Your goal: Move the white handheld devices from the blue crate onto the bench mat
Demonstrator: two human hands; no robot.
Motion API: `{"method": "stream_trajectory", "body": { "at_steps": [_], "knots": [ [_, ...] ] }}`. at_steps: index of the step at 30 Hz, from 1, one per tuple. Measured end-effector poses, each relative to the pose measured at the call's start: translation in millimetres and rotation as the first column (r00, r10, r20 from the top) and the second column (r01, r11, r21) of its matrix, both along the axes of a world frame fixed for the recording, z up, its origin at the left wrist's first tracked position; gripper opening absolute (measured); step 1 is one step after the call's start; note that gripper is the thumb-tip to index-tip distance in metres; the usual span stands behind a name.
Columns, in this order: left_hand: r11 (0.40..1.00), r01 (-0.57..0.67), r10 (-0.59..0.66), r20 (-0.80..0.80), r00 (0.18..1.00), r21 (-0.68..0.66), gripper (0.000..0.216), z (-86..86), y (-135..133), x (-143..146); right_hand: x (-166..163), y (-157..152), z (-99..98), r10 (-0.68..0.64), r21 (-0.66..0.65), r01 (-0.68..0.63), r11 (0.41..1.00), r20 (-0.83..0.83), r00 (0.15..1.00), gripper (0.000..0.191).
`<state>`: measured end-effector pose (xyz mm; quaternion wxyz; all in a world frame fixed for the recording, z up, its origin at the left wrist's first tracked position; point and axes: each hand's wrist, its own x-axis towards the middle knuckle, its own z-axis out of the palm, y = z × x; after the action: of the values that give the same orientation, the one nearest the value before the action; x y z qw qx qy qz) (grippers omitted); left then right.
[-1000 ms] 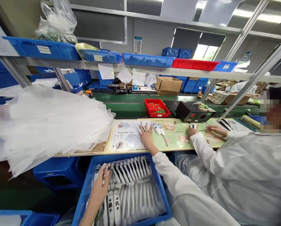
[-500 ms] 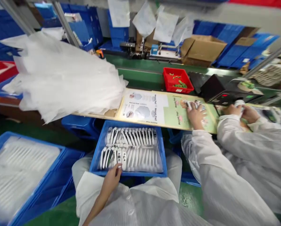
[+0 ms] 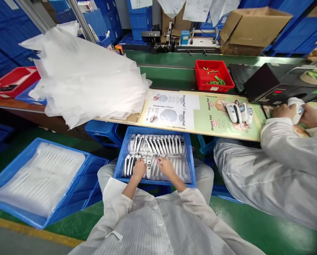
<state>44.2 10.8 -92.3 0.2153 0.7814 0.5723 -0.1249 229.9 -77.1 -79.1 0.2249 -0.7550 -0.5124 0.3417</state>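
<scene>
A blue crate (image 3: 193, 173) rests across my lap, with two rows of white handheld thermometers (image 3: 161, 144) standing in it. At the left of the near row, my left hand (image 3: 139, 168) has its fingers curled down on one of the thermometers. My right hand (image 3: 167, 167) is over the middle of that row, thumb and fingertips pinched; what they hold is too small to make out. Cloudy plastic wrapping (image 3: 183, 170) covers the right part of the near row. Several more white thermometers (image 3: 238, 115) lie in a cluster on the green printed sheet (image 3: 203, 106) of the bench.
White foam sheets (image 3: 94, 78) are piled on the bench at left. A red bin (image 3: 214, 88) holds small green pieces. At right, a co-worker's hands (image 3: 288, 111) hold a white device before a black box (image 3: 270, 83). Another blue crate (image 3: 80, 173) stands at lower left.
My right hand has left the thermometers on the green sheet and come down into the crate. My left hand has shifted up among the near row. The view has turned somewhat downward.
</scene>
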Motion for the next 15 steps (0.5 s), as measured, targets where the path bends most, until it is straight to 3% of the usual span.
{"method": "stream_trajectory", "body": {
  "at_steps": [2,5,8,10,13,15],
  "knots": [
    [1.0,0.0,0.0,-0.01,1.0,-0.023,0.049,-2.1,6,0,-50,12,-32.6,-0.066,-0.074,0.059,0.996,-0.098,0.993,0.045],
    [0.999,-0.015,0.015,-0.006,1.0,-0.037,0.044,-2.4,17,-1,-82,27,-59.3,-0.216,-0.087,0.2,0.976,-0.268,0.939,0.057],
    [0.999,-0.001,0.001,0.003,1.0,-0.047,0.038,-2.7,21,0,-81,31,-69.7,-0.272,-0.087,0.259,0.962,-0.405,0.873,0.039],
    [0.998,0.028,-0.028,0.012,1.0,-0.053,0.039,-4.8,15,6,-73,27,-73.7,-0.305,-0.079,0.299,0.951,-0.407,0.861,0.031],
    [0.998,0.062,-0.062,0.029,0.998,0.005,0.04,-9.6,1,19,-52,12,-76.3,-0.393,-0.043,0.408,0.912,-0.378,0.838,0.035],
    [0.999,0.016,-0.018,0.063,0.998,0.03,0.038,-10.5,-5,25,-35,-2,-72.6,-0.424,0.011,0.464,0.886,-0.386,0.82,0.043]
  ]
}}
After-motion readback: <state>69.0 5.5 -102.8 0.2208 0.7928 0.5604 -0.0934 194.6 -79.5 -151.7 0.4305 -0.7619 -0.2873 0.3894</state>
